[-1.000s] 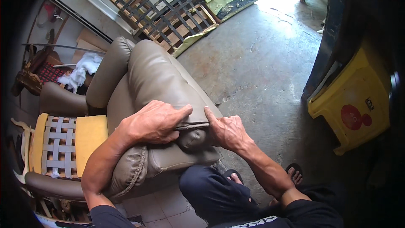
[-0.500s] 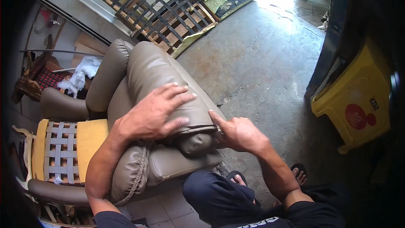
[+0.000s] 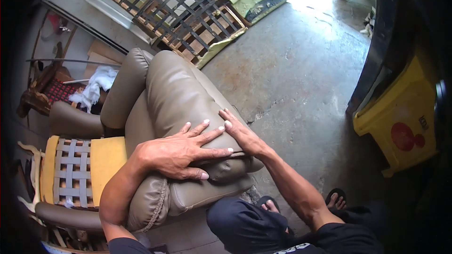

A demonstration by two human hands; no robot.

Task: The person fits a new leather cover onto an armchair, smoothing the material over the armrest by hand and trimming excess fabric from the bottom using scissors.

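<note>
Brown leather-look padded sofa arm (image 3: pixel 176 91) at centre, angled away to the upper left. Left hand (image 3: pixel 178 153) with fingers spread, laid across the top near the front end; right hand (image 3: pixel 242 135) with fingers extended along the outer side, pinching nothing visible. Watch the front edge (image 3: pixel 239 154): likely to pucker or sit crooked under uneven pressure. Check for creeping of the cover (image 3: pixel 167 73), probably caused by flat contact without a pinch. Farther off, avoid the webbed wooden frame (image 3: pixel 176 11): possible scuffing on contact.

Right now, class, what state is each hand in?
Left hand: open, spread over the brown padded armrest, holding nothing.
Right hand: open, laid against the armrest's right side, holding nothing.
</note>
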